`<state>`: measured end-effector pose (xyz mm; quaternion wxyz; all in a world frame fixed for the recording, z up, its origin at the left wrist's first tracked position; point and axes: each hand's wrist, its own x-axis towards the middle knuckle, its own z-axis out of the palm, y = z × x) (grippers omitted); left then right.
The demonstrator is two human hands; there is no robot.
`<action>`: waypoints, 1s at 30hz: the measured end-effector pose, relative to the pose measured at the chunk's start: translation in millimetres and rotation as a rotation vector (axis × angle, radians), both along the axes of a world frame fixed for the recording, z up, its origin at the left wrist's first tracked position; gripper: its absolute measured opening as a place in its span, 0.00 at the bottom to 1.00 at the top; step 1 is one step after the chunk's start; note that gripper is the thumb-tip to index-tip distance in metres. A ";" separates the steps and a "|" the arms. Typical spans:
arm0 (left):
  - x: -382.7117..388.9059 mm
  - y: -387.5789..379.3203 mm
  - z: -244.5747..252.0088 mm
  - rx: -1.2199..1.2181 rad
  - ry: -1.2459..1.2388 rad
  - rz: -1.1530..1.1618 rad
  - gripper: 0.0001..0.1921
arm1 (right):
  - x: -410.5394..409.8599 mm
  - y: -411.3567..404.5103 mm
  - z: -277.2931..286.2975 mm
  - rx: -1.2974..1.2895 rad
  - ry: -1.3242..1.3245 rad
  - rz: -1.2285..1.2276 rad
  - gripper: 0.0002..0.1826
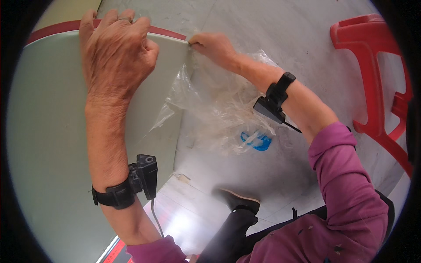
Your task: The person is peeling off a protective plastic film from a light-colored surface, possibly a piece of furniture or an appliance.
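A large pale green panel (49, 131), possibly a tabletop, fills the left side, with a dark red strip (167, 33) along its far edge. My left hand (115, 56) lies over that edge, its fingers bent across the strip and a ring on one finger. At the panel's far right corner, my right hand (213, 47) pinches with thumb and forefinger. What exactly lies between those fingertips is too small to tell. Thin clear plastic film (223, 108) overlaps the panel's right side and lies crumpled below my right forearm.
A red plastic stool (365, 42) stands at the right. On the grey floor (204, 161) are a blue plastic scrap (261, 143) beside the film and a small beige piece (183, 178) near the panel. My dark shoe (241, 199) is at bottom centre. Both forearms carry strapped black devices with cables.
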<state>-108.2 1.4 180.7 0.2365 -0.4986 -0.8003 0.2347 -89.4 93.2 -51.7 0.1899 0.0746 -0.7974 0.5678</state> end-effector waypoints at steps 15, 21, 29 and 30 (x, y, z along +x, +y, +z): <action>0.1 -0.8 -1.6 -0.030 0.002 0.040 0.01 | -18.6 18.9 17.2 0.438 -0.043 0.182 0.03; -3.0 -5.9 -0.5 -0.014 0.011 0.002 0.02 | -15.6 9.9 19.9 -0.208 -0.117 -0.040 0.05; -1.1 -7.1 -5.3 -0.035 -0.004 0.041 0.02 | 3.1 9.0 19.6 0.250 -0.310 0.051 0.08; -0.1 -5.5 -4.7 -0.031 -0.006 0.041 0.02 | 3.7 7.8 19.4 0.157 -0.209 0.016 0.07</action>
